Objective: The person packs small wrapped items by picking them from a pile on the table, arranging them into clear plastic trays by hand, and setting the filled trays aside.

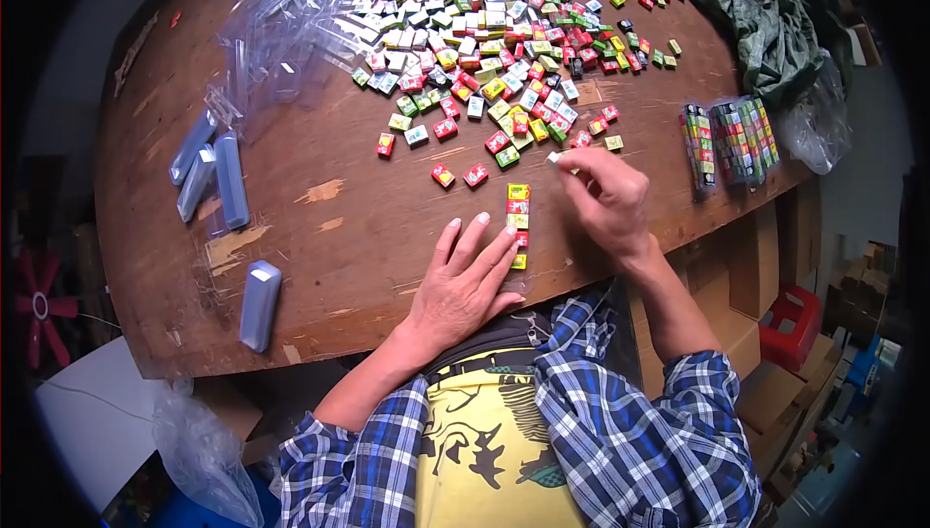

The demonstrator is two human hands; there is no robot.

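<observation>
Possibly, the column of small multicoloured boxes (518, 206) on the brown wooden counter (373, 247) skews if the spread left hand (468, 281) touching it slips; the right hand (608, 197) pinches a pale block (553, 157) (mostly hidden).

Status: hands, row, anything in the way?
Left hand against row of boxes. Right hand pinching small pale piece. Nothing seen between piece and row.

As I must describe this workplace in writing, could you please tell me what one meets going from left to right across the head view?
Pink fan → lone plastic case → row of small boxes → right hand → wrapped packs of boxes.
</observation>
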